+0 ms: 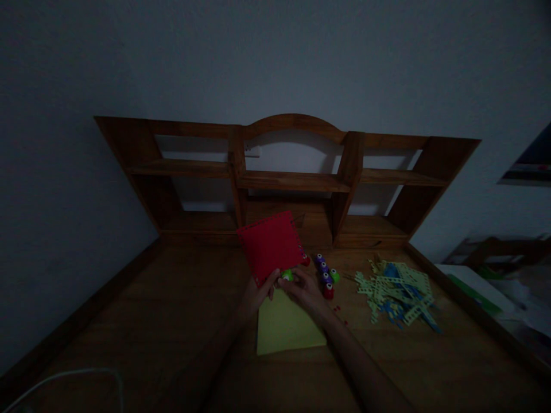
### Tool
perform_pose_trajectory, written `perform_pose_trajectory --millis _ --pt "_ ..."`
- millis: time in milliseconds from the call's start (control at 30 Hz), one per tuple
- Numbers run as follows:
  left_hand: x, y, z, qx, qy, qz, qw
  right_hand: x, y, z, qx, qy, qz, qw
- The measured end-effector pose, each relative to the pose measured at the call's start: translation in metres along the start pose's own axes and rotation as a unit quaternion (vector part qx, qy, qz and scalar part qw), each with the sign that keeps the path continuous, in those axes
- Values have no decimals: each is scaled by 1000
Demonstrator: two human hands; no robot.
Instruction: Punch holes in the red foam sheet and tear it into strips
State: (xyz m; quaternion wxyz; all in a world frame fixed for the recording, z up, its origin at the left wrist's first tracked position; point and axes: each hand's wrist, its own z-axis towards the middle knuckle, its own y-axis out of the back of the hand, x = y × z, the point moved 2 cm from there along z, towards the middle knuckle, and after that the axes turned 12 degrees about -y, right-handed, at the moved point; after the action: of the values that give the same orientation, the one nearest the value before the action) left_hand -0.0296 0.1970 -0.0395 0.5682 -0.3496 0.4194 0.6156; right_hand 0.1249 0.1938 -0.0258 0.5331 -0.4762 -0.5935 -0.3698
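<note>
A flat red square sheet (271, 244) with dark marks along its edges is held up at a tilt. My left hand (259, 293) is closed on its lower corner. Right beside that corner, a small green toy piece with a white eye (287, 276) sits between my two hands. The fingers of my right hand (305, 288) are closed around this green piece, and the left fingertips are close against it; whether they touch it I cannot tell. Below both hands a yellow sheet (288, 327) lies on the desk, partly covered by my right forearm.
Right of my hands stand several purple eyed pieces (324, 268), a green one (334, 276) and a red one (328, 291). Small red bits (337, 308) lie nearby. Farther right is a pile of yellow-green and blue perforated strips (400, 292). A wooden shelf (293, 182) backs the desk.
</note>
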Motion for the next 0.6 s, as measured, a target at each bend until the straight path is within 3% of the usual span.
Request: perform_pose_trajectory --millis 267,600 --pt "7 -1 1 -6 11 -3 1000 -4 1 1 -3 -22 -6 1000" --pt "-4 -1 1 -2 7 -15 1000 -5 3 2 1 -11 -13 1000"
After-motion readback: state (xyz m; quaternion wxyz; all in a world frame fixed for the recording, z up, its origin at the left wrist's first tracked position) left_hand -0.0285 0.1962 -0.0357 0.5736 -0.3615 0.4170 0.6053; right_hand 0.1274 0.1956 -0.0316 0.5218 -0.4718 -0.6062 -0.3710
